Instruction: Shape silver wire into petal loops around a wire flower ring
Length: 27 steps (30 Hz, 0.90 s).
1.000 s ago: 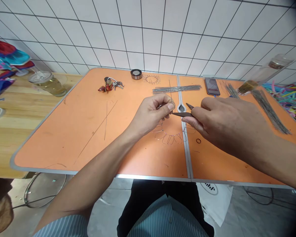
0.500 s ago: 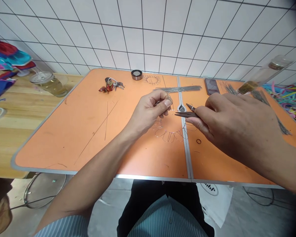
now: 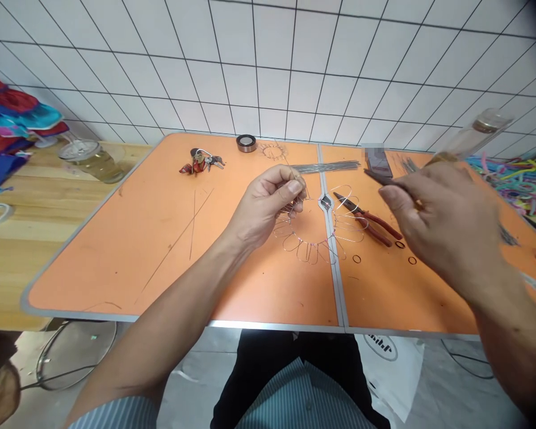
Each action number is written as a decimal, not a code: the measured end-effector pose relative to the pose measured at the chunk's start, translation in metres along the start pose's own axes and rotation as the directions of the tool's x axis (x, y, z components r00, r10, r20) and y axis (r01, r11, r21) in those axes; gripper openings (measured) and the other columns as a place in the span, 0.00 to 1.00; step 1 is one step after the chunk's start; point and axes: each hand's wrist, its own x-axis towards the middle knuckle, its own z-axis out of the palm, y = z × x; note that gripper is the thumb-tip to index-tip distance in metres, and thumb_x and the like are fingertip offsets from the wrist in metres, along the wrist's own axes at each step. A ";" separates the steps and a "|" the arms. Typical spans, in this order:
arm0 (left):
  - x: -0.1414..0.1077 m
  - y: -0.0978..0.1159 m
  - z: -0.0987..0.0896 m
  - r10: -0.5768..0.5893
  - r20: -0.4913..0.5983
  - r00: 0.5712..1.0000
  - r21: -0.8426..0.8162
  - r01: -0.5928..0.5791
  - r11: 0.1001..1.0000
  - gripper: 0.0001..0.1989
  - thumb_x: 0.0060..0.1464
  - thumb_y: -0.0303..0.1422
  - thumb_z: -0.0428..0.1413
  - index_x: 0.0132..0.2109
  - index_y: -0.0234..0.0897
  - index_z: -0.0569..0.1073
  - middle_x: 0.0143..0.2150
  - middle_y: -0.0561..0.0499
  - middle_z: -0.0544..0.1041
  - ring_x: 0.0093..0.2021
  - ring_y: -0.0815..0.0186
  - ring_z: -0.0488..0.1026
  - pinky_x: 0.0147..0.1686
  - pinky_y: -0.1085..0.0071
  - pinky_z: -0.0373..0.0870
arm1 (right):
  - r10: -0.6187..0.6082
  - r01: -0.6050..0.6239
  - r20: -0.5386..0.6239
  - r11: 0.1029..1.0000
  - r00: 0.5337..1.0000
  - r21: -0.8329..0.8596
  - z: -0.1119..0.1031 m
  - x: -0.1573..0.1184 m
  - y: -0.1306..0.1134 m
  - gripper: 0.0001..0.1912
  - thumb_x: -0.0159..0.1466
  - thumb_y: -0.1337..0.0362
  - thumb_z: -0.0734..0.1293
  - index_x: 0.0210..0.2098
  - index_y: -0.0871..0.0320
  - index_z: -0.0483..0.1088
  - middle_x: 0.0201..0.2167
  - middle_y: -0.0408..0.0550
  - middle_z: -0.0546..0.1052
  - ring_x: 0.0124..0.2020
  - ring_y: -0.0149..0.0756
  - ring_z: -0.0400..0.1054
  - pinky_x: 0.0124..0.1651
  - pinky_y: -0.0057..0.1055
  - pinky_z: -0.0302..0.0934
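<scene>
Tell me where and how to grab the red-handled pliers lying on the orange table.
Take the red-handled pliers around both handles, probably best from the near right. The handles slant that way and lie slightly spread, while the pointed nose faces away to the left, among thin wire loops that a hand could snag.

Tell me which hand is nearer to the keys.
Left. The left hand is just right of the keys and closer to the person; the right hand is much farther right, past the red-handled pliers.
</scene>
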 end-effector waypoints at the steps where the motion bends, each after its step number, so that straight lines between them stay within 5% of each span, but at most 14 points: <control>1: 0.000 -0.001 0.000 0.005 0.002 1.000 -0.020 -0.005 1.000 0.22 0.55 0.48 0.75 0.37 0.39 0.74 0.34 0.54 0.77 0.28 0.73 0.73 0.27 0.76 0.67 | 0.013 -0.011 -0.031 0.998 0.999 0.065 0.013 -0.002 0.000 0.23 0.82 0.53 0.60 0.47 0.60 0.84 0.47 0.60 0.82 0.45 0.47 0.75 0.35 0.39 0.54; 7: 0.001 -0.003 0.002 0.035 -0.002 0.999 -0.118 -0.035 0.992 0.21 0.56 0.46 0.76 0.37 0.38 0.75 0.34 0.55 0.77 0.27 0.74 0.74 0.26 0.78 0.70 | -0.073 0.074 -0.012 0.951 0.997 0.301 0.065 -0.010 -0.025 0.30 0.83 0.45 0.56 0.42 0.56 0.82 0.40 0.53 0.78 0.33 0.39 0.68 0.30 0.34 0.52; 14: 0.002 -0.003 0.003 0.043 -0.010 0.999 -0.197 -0.044 0.980 0.20 0.54 0.44 0.77 0.36 0.38 0.76 0.35 0.55 0.77 0.26 0.74 0.75 0.25 0.78 0.70 | -0.142 0.201 -0.186 0.915 0.972 0.351 0.063 -0.004 -0.047 0.29 0.83 0.50 0.56 0.39 0.60 0.80 0.38 0.54 0.77 0.31 0.37 0.67 0.29 0.34 0.53; 19: 0.002 -0.004 0.001 0.037 -0.015 0.999 -0.204 -0.039 0.978 0.20 0.54 0.43 0.77 0.35 0.37 0.75 0.34 0.54 0.77 0.26 0.74 0.75 0.25 0.78 0.70 | -0.067 0.101 -0.088 0.871 0.994 0.481 0.070 -0.003 -0.047 0.20 0.78 0.51 0.65 0.37 0.57 0.78 0.37 0.53 0.77 0.33 0.39 0.68 0.31 0.35 0.52; 22: 0.002 -0.005 -0.001 0.036 -0.019 0.999 -0.167 -0.039 0.985 0.21 0.55 0.44 0.77 0.35 0.38 0.75 0.33 0.54 0.77 0.26 0.74 0.74 0.25 0.77 0.70 | 0.079 -0.192 0.188 0.671 0.979 0.717 0.074 0.000 -0.034 0.17 0.75 0.50 0.70 0.36 0.55 0.78 0.32 0.49 0.76 0.35 0.41 0.70 0.36 0.36 0.59; 24: 0.002 -0.008 -0.002 0.051 -0.026 0.998 -0.117 -0.054 0.992 0.20 0.56 0.44 0.76 0.36 0.38 0.76 0.33 0.54 0.78 0.27 0.73 0.74 0.26 0.77 0.71 | 0.144 -0.389 0.362 0.378 0.921 0.840 0.072 0.003 -0.025 0.21 0.75 0.44 0.69 0.38 0.54 0.79 0.28 0.46 0.73 0.31 0.38 0.68 0.36 0.37 0.61; 26: 0.002 -0.011 -0.002 0.088 -0.032 0.996 -0.061 -0.090 0.994 0.17 0.58 0.43 0.75 0.37 0.39 0.77 0.34 0.53 0.79 0.28 0.72 0.75 0.27 0.76 0.71 | 0.141 -0.422 0.406 0.107 0.903 0.900 0.063 0.007 -0.021 0.26 0.75 0.38 0.67 0.42 0.54 0.80 0.31 0.46 0.74 0.30 0.36 0.67 0.37 0.37 0.63; 27: 0.001 -0.013 -0.003 0.115 -0.033 0.993 -0.033 -0.116 0.993 0.16 0.60 0.42 0.74 0.37 0.39 0.77 0.34 0.53 0.80 0.29 0.72 0.75 0.28 0.76 0.72 | 0.127 -0.401 0.392 0.048 0.911 0.915 0.058 0.009 -0.022 0.27 0.75 0.37 0.66 0.44 0.54 0.81 0.35 0.48 0.76 0.31 0.36 0.67 0.37 0.38 0.64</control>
